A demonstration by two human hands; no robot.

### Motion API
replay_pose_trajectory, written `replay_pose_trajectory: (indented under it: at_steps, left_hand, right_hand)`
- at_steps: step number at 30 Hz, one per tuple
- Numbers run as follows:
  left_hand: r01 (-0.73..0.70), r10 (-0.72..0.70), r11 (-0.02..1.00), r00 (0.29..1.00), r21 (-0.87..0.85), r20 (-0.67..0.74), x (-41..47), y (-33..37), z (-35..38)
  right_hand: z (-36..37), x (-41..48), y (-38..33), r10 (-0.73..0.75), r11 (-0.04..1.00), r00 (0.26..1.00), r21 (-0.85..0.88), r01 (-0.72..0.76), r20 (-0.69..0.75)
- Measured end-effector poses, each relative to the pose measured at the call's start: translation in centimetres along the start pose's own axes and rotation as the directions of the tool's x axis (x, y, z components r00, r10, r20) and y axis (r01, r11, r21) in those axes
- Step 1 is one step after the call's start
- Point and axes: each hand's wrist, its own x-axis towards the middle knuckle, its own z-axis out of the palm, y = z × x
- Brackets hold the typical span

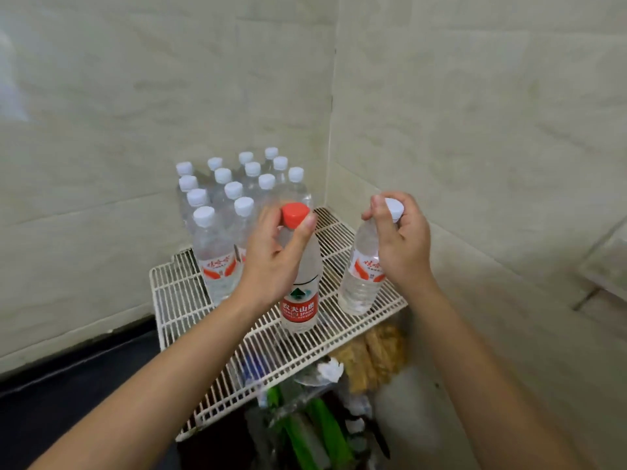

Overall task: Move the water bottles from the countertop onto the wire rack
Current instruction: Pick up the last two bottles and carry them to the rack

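Gripping red-cap bottle (300,286) left hand (274,262), white-cap bottle (364,266) right hand (402,245); wire rack (210,378) front bare.

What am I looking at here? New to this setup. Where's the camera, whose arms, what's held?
There is no robot. A person wears one wide-angle camera on the head, looking forward and down, so both bare arms reach in from the bottom of the picture.

The left hand grips a red-capped bottle near its neck. The right hand grips a white-capped bottle around its cap and neck, and that bottle is tilted. Both are at the wire rack; whether their bases touch it I cannot tell.

A cluster of white-capped bottles already stands at the back of the rack, in the corner of the tiled walls. Through and below the rack, some packaged items show, too blurred to name.
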Motion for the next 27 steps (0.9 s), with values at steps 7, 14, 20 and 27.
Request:
replay_pose_trajectory:
  at_steps: [7,14,20,27]
  left_hand:
    - [0.162,-0.151,0.970,0.986,0.182,-0.075,4.8,-0.4,3.4]
    - [0.159,-0.149,0.874,0.987,0.459,-0.058,8.9,0.3,2.4]
    - [0.024,-0.098,0.708,0.993,0.706,0.064,10.6,-0.8,-0.1]
    - [0.048,-0.145,0.648,0.988,0.760,0.061,10.7,-3.5,-1.4]
  right_hand:
    - [2.3,7.9,7.3,0.027,0.997,0.952,0.060,-0.048,0.305]
    - [6.1,10.8,9.5,0.046,0.978,0.917,0.169,-0.121,0.396]
    - [9.5,10.9,9.2,0.012,0.970,0.881,0.207,-0.124,0.473]
    - [11.7,10.7,9.6,-0.029,0.990,0.860,0.136,-0.048,0.509]
